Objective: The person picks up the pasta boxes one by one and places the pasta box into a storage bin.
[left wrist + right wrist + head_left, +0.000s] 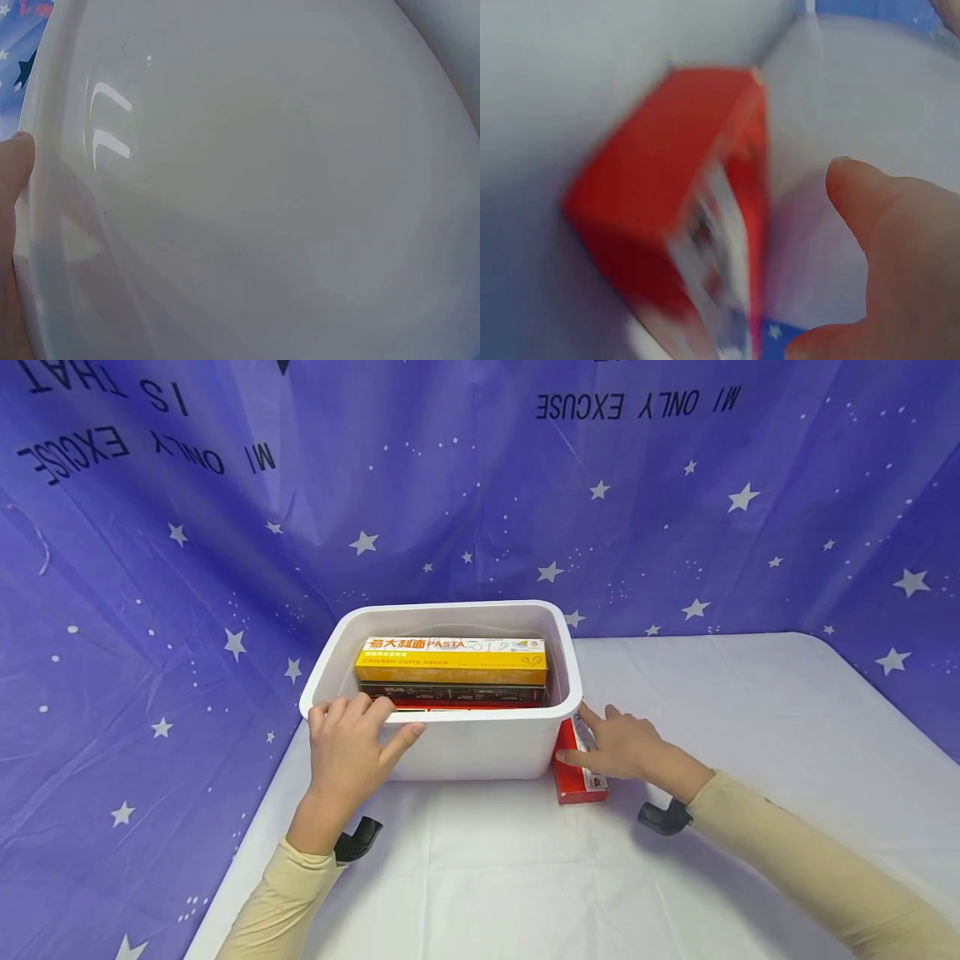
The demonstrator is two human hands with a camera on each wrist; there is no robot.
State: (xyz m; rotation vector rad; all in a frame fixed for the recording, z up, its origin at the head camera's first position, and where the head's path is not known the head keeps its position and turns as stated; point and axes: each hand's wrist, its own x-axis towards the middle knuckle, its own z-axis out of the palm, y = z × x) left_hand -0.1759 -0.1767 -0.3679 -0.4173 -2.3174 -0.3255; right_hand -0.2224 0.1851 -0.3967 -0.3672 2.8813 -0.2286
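A white plastic bin [472, 750] stands on the table, its near wall facing me. My left hand [345, 756] grips the near-left rim, fingers over the edge and thumb along the outside. In the left wrist view the smooth bin wall [247, 172] fills most of the picture. Beside the bin's right wall, a red and white box [572, 783] rests low on the table. Over this box reaches my right hand [626, 747], fingers and thumb spread. The right wrist view shows a gap between the thumb [889, 210] and the blurred red box [667, 157].
Inside the bin, a yellow pasta box [453, 664] printed "Chicken curry sauce" stands behind a dark box [450, 693], with a strip of red packaging in front. A white cloth [510, 868] covers the table. Behind hangs a purple star-printed curtain [465, 493].
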